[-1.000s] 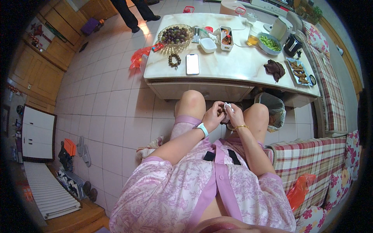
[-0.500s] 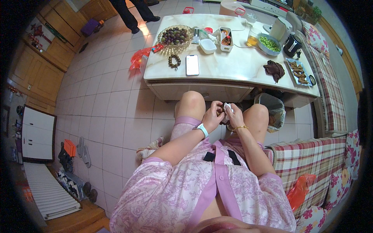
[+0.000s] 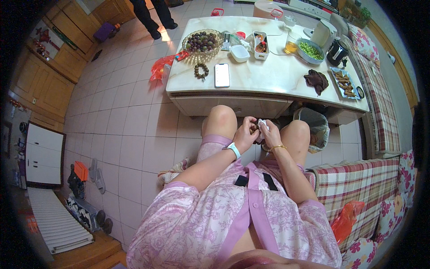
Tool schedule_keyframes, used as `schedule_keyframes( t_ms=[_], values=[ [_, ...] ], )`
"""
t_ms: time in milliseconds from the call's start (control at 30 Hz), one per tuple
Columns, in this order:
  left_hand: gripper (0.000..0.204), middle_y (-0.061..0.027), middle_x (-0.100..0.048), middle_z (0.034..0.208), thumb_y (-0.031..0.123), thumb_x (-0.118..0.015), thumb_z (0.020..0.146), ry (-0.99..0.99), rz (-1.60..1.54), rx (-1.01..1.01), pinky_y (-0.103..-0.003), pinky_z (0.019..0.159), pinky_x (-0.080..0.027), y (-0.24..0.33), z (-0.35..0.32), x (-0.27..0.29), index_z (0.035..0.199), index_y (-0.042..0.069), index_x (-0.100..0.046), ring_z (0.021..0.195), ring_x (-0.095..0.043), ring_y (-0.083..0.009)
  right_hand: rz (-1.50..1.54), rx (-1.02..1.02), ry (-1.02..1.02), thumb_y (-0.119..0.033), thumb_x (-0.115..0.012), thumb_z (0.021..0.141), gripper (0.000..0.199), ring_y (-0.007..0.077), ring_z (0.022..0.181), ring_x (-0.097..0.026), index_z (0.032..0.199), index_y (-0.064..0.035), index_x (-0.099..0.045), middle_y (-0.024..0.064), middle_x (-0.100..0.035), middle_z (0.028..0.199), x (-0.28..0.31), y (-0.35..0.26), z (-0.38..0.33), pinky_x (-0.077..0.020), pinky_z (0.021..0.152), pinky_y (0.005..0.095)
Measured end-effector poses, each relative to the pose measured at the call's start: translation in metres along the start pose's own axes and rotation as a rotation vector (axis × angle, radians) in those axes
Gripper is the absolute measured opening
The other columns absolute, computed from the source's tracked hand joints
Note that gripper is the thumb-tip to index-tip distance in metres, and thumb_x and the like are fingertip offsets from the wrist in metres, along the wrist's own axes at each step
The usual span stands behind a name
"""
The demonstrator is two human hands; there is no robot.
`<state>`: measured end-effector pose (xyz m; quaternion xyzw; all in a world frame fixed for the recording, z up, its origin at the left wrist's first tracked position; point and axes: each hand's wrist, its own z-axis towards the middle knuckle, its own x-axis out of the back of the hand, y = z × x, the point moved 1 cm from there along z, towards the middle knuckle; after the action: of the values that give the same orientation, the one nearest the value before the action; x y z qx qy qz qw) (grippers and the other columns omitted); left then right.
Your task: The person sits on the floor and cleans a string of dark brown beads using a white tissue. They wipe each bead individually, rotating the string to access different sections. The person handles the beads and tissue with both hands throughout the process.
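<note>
Between my knees my two hands meet, fingers curled inward. My left hand (image 3: 244, 136), with a pale blue watch on its wrist, closes on brown round beads (image 3: 254, 127) that look like a bead bracelet. White tissue (image 3: 262, 122) is pinched in my right hand (image 3: 270, 135) and pressed against the beads. A gold-coloured bracelet circles my right wrist. The fingers hide much of the beads. Another brown bead bracelet (image 3: 201, 71) lies on the table beyond, left of a lit phone (image 3: 221, 75).
The marble-topped table (image 3: 264, 80) carries a fruit bowl (image 3: 184, 50), a white container (image 3: 240, 53), green fruit in a bowl (image 3: 310, 50), a dark cloth (image 3: 316, 82) and a snack tray (image 3: 344, 83). A lined bin (image 3: 326, 139) stands by my right knee. A person's legs (image 3: 152, 18) are at the far left.
The standing person's legs have shifted slightly at the far left. My hands stay in nearly the same place, with hardly any visible finger movement.
</note>
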<state>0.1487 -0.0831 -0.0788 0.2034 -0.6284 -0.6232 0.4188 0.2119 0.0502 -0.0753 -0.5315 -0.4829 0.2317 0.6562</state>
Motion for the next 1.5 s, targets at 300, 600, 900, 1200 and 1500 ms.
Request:
schedule_keyframes(
  t_ms=[300, 600, 900, 1200, 1500],
  values=[
    [0.041, -0.0074, -0.059, 0.080, 0.008, -0.063, 0.082, -0.012, -0.006, 0.024, -0.029, 0.063, -0.048, 0.002, 0.000, 0.001, 0.116, 0.002, -0.041, 0.070, -0.059, -0.0155, -0.016, -0.016, 0.000, -0.029, -0.055, 0.094, 0.032, 0.0126, 0.063, -0.047, 0.082, 0.0002, -0.057, 0.0048, -0.053, 0.067, 0.000, 0.006, 0.003, -0.0404, 0.057, 0.0301],
    [0.044, -0.0080, -0.060, 0.081, 0.010, -0.067, 0.082, -0.006, -0.028, 0.010, -0.030, 0.067, -0.048, 0.005, -0.001, 0.002, 0.116, 0.002, -0.041, 0.072, -0.060, -0.0173, 0.004, 0.028, 0.036, -0.028, -0.055, 0.093, 0.033, 0.0099, 0.060, -0.043, 0.077, 0.0001, -0.056, 0.0011, -0.050, 0.063, 0.000, 0.006, 0.003, -0.0373, 0.052, 0.0290],
    [0.045, -0.0078, -0.059, 0.079, 0.011, -0.068, 0.081, -0.044, -0.034, 0.022, -0.030, 0.065, -0.047, 0.012, -0.002, 0.003, 0.117, 0.003, -0.042, 0.070, -0.058, -0.0166, 0.081, -0.011, 0.008, -0.027, -0.054, 0.095, 0.032, 0.0061, 0.059, -0.042, 0.076, -0.0020, -0.058, -0.0019, -0.049, 0.063, 0.000, 0.019, 0.006, -0.0359, 0.050, 0.0253],
    [0.043, -0.0063, -0.058, 0.080, 0.011, -0.066, 0.083, -0.042, -0.010, 0.017, -0.028, 0.062, -0.046, 0.005, -0.002, 0.002, 0.118, 0.003, -0.042, 0.068, -0.056, -0.0139, 0.097, 0.005, -0.013, -0.029, -0.052, 0.097, 0.032, 0.0059, 0.060, -0.046, 0.084, -0.0016, -0.060, -0.0022, -0.053, 0.068, -0.003, 0.019, 0.006, -0.0384, 0.051, 0.0242],
    [0.036, -0.0091, -0.061, 0.081, 0.010, -0.064, 0.086, 0.021, -0.082, 0.015, -0.029, 0.060, -0.048, 0.003, 0.000, 0.000, 0.114, 0.003, -0.043, 0.067, -0.059, -0.0157, 0.129, 0.003, 0.006, -0.028, -0.054, 0.096, 0.029, 0.0082, 0.072, -0.051, 0.098, 0.0005, -0.061, 0.0018, -0.061, 0.082, 0.002, 0.003, 0.003, -0.0434, 0.062, 0.0251]
  ],
)
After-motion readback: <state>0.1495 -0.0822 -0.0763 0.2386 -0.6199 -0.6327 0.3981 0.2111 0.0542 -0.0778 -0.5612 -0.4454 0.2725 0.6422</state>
